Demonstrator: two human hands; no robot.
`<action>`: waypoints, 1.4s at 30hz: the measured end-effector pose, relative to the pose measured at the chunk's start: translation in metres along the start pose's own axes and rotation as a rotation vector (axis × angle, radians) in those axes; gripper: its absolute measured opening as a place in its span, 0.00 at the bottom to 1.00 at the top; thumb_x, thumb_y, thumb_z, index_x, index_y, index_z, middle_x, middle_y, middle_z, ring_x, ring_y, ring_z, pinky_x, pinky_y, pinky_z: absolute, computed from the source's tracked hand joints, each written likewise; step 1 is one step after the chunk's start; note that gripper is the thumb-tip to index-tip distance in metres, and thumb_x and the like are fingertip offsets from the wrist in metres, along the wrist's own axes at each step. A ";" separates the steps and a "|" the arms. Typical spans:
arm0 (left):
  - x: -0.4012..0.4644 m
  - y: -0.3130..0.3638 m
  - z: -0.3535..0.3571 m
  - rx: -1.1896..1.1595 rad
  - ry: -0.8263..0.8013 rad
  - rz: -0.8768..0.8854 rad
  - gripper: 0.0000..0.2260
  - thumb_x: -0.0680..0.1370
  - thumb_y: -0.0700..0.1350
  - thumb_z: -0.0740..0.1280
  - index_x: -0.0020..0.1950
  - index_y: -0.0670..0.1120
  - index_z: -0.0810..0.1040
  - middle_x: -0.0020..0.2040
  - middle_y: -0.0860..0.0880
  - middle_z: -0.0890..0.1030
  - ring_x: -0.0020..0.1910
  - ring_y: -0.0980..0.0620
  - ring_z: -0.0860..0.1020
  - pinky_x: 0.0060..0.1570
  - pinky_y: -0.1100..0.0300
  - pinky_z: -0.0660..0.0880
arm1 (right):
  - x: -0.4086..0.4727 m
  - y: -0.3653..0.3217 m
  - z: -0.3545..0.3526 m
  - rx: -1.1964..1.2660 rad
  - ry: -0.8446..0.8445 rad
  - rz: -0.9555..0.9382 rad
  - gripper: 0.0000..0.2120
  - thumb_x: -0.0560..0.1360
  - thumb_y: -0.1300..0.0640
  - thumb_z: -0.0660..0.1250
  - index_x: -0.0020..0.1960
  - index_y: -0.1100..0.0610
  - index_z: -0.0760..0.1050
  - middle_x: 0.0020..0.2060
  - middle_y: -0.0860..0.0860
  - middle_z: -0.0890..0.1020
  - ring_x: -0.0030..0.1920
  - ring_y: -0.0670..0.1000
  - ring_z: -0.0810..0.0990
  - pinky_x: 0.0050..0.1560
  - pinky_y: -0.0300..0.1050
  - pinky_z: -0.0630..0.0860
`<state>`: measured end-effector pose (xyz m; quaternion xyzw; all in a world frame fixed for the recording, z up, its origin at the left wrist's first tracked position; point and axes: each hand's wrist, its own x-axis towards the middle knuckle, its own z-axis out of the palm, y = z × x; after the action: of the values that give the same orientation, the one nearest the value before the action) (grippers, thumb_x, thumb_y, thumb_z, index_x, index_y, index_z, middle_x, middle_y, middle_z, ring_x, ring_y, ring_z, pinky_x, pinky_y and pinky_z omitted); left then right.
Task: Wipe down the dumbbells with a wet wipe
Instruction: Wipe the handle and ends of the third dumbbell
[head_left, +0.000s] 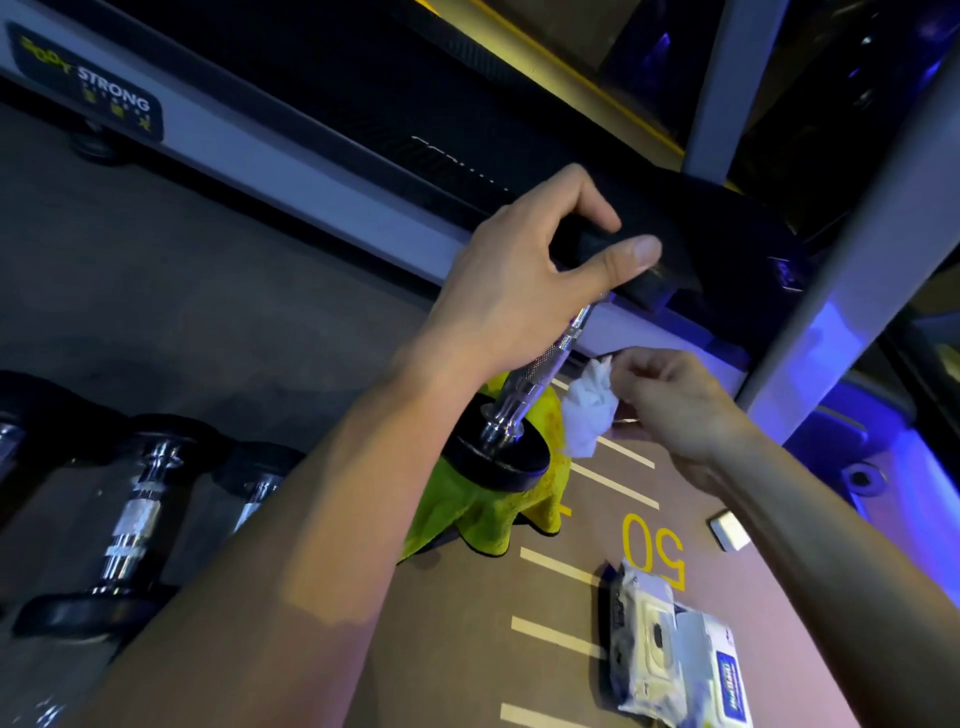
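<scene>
**Dumbbell and wipe: state**

Dumbbell (524, 395): black round end plates, knurled chrome handle. Tilted, upper plate gripped in left hand (524, 280), lower plate above a green cloth. Wet wipe (589, 413): white, crumpled, pinched in right hand (670, 400), just beside the handle; contact cannot be told. Further dumbbells (132, 519) lie on the floor at left.

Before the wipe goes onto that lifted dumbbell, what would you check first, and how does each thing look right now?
1. Left hand grips the upper head of the dumbbell: ok.
2. Right hand pinches the wet wipe: ok.
3. Wipe touching the chrome handle: not ok, it sits just beside it.
4. Lower head over the green cloth: ok.
5. Wipe pack close by on the floor: ok.
6. Wipe still damp: cannot tell.
</scene>
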<state>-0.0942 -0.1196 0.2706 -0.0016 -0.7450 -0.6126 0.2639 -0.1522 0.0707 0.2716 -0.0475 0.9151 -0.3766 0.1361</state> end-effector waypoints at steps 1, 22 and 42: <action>0.000 0.000 -0.001 0.006 -0.003 -0.006 0.16 0.78 0.63 0.72 0.54 0.52 0.78 0.50 0.57 0.83 0.49 0.55 0.80 0.55 0.51 0.78 | -0.001 -0.001 0.000 0.059 -0.010 0.012 0.10 0.83 0.69 0.58 0.52 0.73 0.75 0.39 0.60 0.81 0.31 0.51 0.80 0.30 0.38 0.79; -0.008 -0.002 -0.011 -0.041 0.029 0.008 0.16 0.79 0.58 0.73 0.57 0.47 0.79 0.50 0.54 0.82 0.51 0.57 0.80 0.55 0.54 0.78 | 0.009 -0.034 0.088 0.804 -0.299 0.124 0.41 0.82 0.30 0.44 0.37 0.59 0.80 0.33 0.57 0.75 0.33 0.56 0.76 0.48 0.60 0.74; -0.027 0.003 0.012 0.067 0.117 0.122 0.18 0.77 0.61 0.74 0.55 0.49 0.79 0.55 0.56 0.83 0.57 0.54 0.80 0.56 0.48 0.79 | -0.115 0.026 0.109 -0.523 0.165 -0.490 0.25 0.81 0.49 0.50 0.75 0.52 0.71 0.69 0.51 0.70 0.68 0.57 0.71 0.68 0.53 0.71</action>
<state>-0.0743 -0.0994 0.2612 -0.0024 -0.7468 -0.5693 0.3437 -0.0108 0.0376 0.2035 -0.2680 0.9498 -0.1539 -0.0489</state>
